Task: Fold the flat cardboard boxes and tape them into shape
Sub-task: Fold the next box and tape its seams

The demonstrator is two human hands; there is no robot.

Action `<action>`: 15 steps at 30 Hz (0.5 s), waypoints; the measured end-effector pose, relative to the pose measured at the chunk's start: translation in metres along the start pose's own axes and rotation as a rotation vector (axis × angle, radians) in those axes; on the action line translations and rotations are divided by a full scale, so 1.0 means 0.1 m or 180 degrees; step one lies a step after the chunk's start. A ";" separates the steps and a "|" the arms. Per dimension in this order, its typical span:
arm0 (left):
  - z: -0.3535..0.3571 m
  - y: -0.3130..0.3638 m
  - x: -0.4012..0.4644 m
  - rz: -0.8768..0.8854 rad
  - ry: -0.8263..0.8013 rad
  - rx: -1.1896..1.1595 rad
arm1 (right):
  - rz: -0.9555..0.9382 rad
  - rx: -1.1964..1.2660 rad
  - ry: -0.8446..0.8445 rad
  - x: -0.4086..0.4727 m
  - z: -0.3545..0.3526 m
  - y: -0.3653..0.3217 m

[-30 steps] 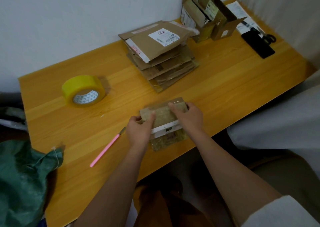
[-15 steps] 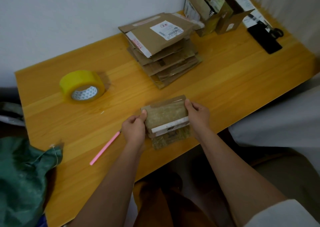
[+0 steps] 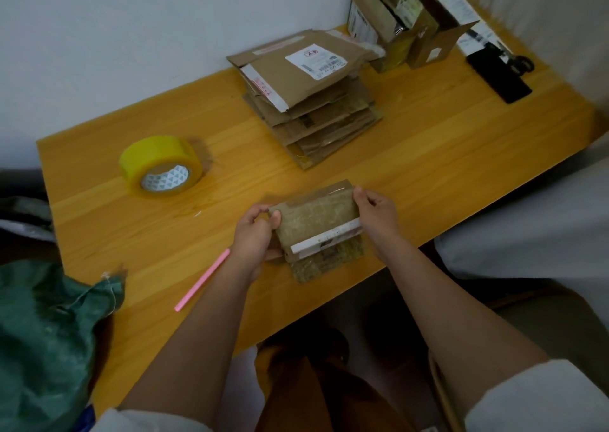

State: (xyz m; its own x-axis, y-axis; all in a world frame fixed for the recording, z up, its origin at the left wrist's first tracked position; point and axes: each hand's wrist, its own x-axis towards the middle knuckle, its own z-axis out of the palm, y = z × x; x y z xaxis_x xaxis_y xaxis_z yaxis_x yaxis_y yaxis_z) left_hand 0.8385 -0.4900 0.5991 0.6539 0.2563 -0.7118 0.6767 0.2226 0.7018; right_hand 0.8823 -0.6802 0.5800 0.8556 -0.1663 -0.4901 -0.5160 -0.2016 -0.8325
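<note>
- Head view: box gripped at both ends near the counter front edge.
- Left hand fingers clamped on the left end, right hand fingers pinching the right end.
- Moved since a second ago: then pressing on top, now at the sides.
- Likely meaning: top flap pressed flat, box ready to turn or tape.
- Tape untouched, well left; stack behind.

Dim, soft indoor light; wide-angle bending and blur at edges.
</note>
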 end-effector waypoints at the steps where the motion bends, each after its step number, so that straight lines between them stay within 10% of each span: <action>1: 0.01 -0.01 -0.02 0.0024 0.0032 0.0015 | 0.0022 -0.0036 0.0027 -0.01 0.03 -0.02; 15: -0.05 -0.30 -0.13 -0.0079 0.0129 -0.0567 | -0.0584 -0.1087 0.0092 -0.03 0.23 0.06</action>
State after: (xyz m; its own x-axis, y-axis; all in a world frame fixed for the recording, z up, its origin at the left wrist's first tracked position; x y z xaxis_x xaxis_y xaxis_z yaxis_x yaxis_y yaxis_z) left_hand 0.8080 -0.4953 0.5870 0.6211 0.2855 -0.7299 0.6195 0.3915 0.6804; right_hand 0.8774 -0.6590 0.5707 0.9360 -0.1238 -0.3295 -0.3422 -0.5394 -0.7694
